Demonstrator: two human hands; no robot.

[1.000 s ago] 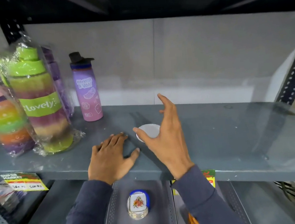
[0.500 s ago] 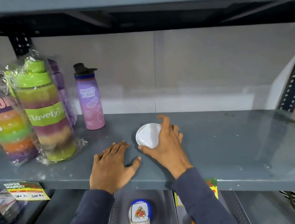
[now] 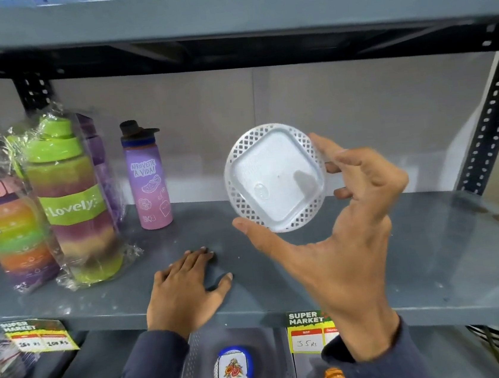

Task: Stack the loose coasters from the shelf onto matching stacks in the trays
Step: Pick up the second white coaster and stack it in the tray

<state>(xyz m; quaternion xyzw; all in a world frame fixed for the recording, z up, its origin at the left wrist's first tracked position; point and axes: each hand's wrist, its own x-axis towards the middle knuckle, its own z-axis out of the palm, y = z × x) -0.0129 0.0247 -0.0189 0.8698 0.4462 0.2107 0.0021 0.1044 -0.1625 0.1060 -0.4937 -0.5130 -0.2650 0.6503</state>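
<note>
- Head view: right hand (image 3: 350,239) holds a white lattice-rimmed coaster (image 3: 275,177) above the shelf (image 3: 404,245), thumb under its lower edge, fingertips (image 3: 319,140) on the right rim.
- Left hand (image 3: 185,292) lies flat on the shelf, fingers spread.
- Bottles read "Lovely:" (image 3: 71,203) and "APROVEITE A VIDA!" (image 3: 146,175); price tag (image 3: 309,331) reads "SUPER MARKET".

Grey metal shelf (image 3: 374,255) with wrapped bottles (image 3: 70,206), purple bottle (image 3: 147,181), flat left hand (image 3: 185,292).

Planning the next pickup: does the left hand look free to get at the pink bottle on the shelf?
Probably yes. The left hand lies flat and empty on the shelf, and bare shelf separates it from the pink bottle. Nothing stands between.
</note>
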